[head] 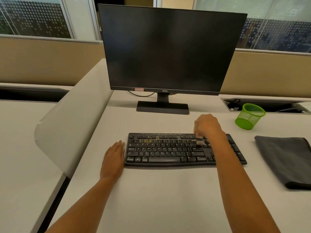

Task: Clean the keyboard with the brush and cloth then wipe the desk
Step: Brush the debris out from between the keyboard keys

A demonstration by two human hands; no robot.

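Right hand (207,126) grips brush (198,140) over keyboard (168,150) top rows | left hand (114,155) flat, fingers straight, beside it | cloth (284,160) waits right | risk: brisk strokes could scatter crumbs (148,140) across desk (159,195).

We log a single wide-angle view, worn on the head, facing forward and down from close above the tabletop (159,190), keyboard (168,149) near frame centre, monitor (168,47) straight ahead, low partition (42,63) and windows (33,19) across the top.
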